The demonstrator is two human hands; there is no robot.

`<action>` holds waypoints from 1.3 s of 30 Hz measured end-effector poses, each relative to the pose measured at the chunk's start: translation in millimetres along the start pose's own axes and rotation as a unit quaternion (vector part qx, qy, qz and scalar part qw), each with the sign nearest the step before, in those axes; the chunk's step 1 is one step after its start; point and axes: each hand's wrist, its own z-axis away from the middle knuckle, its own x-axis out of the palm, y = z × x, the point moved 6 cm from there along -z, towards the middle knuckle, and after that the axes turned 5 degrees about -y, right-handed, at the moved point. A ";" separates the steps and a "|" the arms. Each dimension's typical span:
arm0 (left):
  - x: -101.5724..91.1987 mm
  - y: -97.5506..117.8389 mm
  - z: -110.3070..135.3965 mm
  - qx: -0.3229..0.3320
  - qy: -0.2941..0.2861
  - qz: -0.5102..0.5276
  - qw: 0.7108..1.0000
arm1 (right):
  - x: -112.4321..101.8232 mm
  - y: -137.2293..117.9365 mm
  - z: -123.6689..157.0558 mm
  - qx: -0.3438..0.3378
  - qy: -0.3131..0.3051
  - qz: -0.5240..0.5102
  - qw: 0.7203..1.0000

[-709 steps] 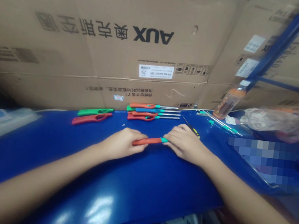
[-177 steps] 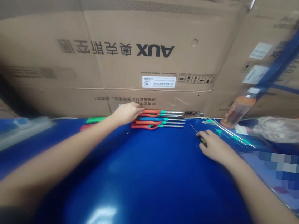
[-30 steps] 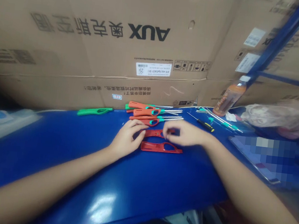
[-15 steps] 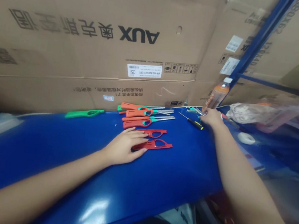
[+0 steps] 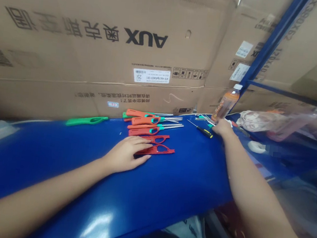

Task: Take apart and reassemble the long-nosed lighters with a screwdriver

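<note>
Head view — two bare hands above a blue tabletop [image 5: 152,194], clock directions read from the hand named.

Left hand [image 5: 127,151]: palm down, fingers extended and slightly spread, laid over a near red handle half [image 5: 153,149] and a far red handle half [image 5: 152,138]. Both halves lie side by side on the tabletop, looped ends pointing to 3 o'clock, rear ends under the fingers.

Right hand [image 5: 222,129]: stretched out at the thin metal tubes [image 5: 210,120] with teal fittings, fingertips hidden; cannot tell whether it grasps anything.

About the left hand: lighters [image 5: 142,121], several, mostly orange-red with metal barrels, heaped at 1 o'clock; green handle [image 5: 78,121], single, at 10 o'clock, well apart from the heap.

About the right hand: screwdriver [image 5: 204,132], black and yellow, just beside at 9 o'clock; bottle [image 5: 226,104], white-capped, at 12 o'clock; white roll [image 5: 256,147], near 4 o'clock; clear bag [image 5: 261,121], pale contents, at 2 o'clock.

Backdrop: cardboard box [image 5: 96,62], "AUX" print upside down — at 12 o'clock from the left hand.
</note>
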 end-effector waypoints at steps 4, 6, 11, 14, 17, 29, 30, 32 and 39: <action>1.0 -1.7 0.1 -0.004 0.007 0.008 1.000 | -6.2 0.5 6.6 0.011 0.026 -0.035 0.999; 1.1 -2.2 0.4 -0.002 0.009 0.013 1.000 | -12.4 -2.4 11.5 0.002 0.050 -0.062 0.997; -1.1 -1.3 1.0 0.008 0.024 0.027 0.999 | -35.3 -22.7 25.0 -0.071 0.108 -0.155 0.979; -2.2 -1.5 1.1 0.001 0.033 0.029 0.999 | -46.4 -43.4 35.6 -0.138 0.107 -0.223 0.959; -3.2 -2.6 0.8 -0.016 0.043 0.029 0.999 | -47.7 -70.3 53.1 -0.222 0.047 -0.283 0.932; -10.3 -6.1 -1.5 -0.050 0.075 0.052 0.995 | -5.8 -145.4 160.3 -0.453 -0.205 -0.278 0.822; -9.6 -4.8 -1.8 -0.041 0.069 0.052 0.995 | -1.5 -146.6 163.4 -0.462 -0.197 -0.253 0.827; -8.2 -1.6 -2.3 -0.021 0.055 0.050 0.997 | 5.4 -148.4 167.2 -0.482 -0.158 -0.191 0.841; -4.2 1.2 -1.5 0.017 0.029 0.055 0.998 | 15.3 -142.2 154.0 -0.485 -0.115 -0.070 0.864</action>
